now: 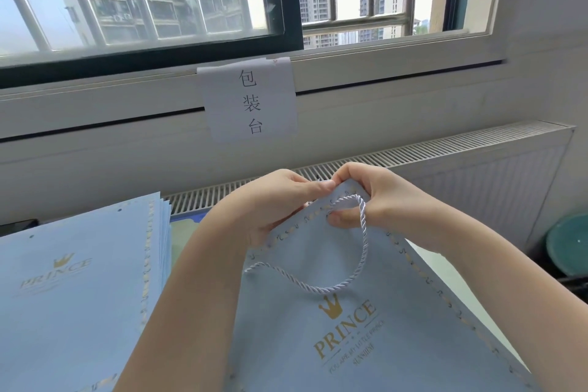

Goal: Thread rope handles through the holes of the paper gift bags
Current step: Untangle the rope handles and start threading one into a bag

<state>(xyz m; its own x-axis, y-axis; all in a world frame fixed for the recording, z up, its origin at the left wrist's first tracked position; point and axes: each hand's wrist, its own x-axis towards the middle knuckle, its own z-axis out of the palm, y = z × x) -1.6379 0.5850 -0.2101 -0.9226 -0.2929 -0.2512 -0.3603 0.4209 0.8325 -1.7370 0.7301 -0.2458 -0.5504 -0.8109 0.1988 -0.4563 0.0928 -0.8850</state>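
Observation:
A light blue paper gift bag [381, 328] with a gold crown and "PRINCE" print lies flat and tilted in front of me, one top corner raised toward the window. A white twisted rope handle [362, 248] loops over its front face. My left hand [273, 204] pinches the bag's top edge near the corner, thumb on top. My right hand [369, 197] grips the same corner, fingers curled over the edge and around the rope's upper end. The hole there is hidden by my fingers.
A stack of flat blue bags [73, 289] with punched holes lies at the left. A white radiator grille [445, 149] runs behind the table under the window sill, with a paper sign [251, 102] taped above. A teal round stool [569, 245] stands at right.

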